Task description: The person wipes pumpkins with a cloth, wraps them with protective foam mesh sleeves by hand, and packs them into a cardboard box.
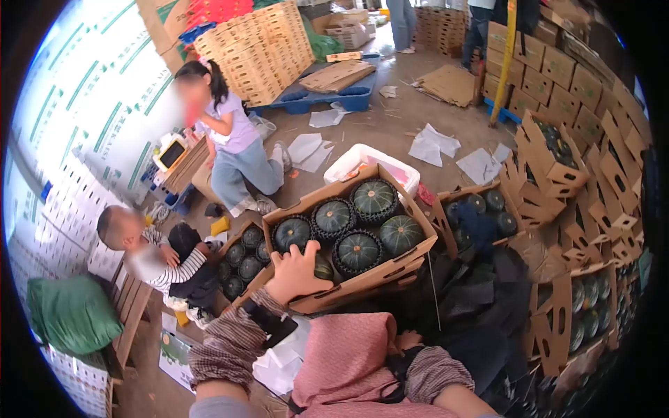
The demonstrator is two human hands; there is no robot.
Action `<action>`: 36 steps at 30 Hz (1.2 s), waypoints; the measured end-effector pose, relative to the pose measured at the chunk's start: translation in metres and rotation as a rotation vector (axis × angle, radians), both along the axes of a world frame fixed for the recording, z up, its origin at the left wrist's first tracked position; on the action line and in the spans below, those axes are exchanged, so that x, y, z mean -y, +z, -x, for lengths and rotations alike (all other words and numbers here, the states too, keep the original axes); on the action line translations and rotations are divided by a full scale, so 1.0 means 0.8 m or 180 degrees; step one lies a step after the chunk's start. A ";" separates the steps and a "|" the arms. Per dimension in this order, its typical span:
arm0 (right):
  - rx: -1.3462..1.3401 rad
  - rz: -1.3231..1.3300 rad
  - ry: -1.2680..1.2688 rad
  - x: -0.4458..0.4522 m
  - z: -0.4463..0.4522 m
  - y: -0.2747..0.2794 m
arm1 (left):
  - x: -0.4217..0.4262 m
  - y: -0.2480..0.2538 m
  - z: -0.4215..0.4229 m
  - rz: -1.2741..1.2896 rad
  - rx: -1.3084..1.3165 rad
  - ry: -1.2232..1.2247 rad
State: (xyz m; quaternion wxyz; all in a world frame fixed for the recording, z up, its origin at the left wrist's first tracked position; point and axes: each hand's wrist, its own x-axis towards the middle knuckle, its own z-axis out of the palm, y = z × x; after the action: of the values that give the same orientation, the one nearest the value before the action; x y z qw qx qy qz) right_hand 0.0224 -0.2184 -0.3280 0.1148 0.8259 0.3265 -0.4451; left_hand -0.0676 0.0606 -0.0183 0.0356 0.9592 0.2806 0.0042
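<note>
My left hand (pixel 300 274) is over the near left corner of an open cardboard box (pixel 366 284), its fingers spread. Beneath it, a dark green squash (pixel 323 267) is partly covered by the hand; whether they touch, I cannot tell. Several more round green squashes (pixel 374 198) sit in the box, some wrapped in black foam nets (pixel 357 252). My right hand (pixel 408 340) is low, beside the pink apron (pixel 348 352) and dark plastic sheeting (pixel 467 292). Its fingers are mostly hidden, and anything in them cannot be made out.
Squash boxes stand left (pixel 242 261) and right (pixel 481 209) of the main one, with a white foam box (pixel 373 164) behind. Two children, one kneeling (pixel 240 139) and one seated (pixel 174 261), are at the left. Stacked cartons (pixel 557 76) line the right; paper litters the floor.
</note>
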 end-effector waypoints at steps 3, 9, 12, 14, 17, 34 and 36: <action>0.1365 -0.0099 0.0619 -0.012 -0.001 -0.005 | 0.013 0.058 -0.015 0.0283 0.0431 0.0098; 0.0829 0.0252 0.0854 -0.005 -0.042 -0.036 | 0.038 0.064 -0.057 0.0264 0.0388 -0.1463; 0.0440 -0.0564 -0.0265 -0.006 -0.036 0.044 | 0.089 0.074 -0.037 -0.0056 0.1002 -0.1421; 0.0449 -0.0715 -0.0686 -0.018 -0.045 0.080 | 0.118 0.063 -0.014 0.1001 0.1441 -0.1543; 0.1356 -0.1325 -0.0183 -0.005 -0.051 0.221 | 0.145 0.001 0.023 0.3018 -0.0005 -0.0516; -0.1076 -0.5042 -0.2799 -0.008 0.043 0.381 | 0.161 -0.008 0.025 0.4017 0.2621 -0.1095; -0.1147 -0.5589 -0.2906 -0.018 0.041 0.376 | 0.149 0.003 0.041 0.3349 0.2762 -0.1442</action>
State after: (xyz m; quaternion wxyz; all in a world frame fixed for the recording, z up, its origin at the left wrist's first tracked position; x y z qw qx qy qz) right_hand -0.0107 -0.2038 -0.0270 -0.7674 0.5847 0.2037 -0.1667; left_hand -0.1001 -0.0584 -0.0159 0.6014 0.7615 0.0001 0.2417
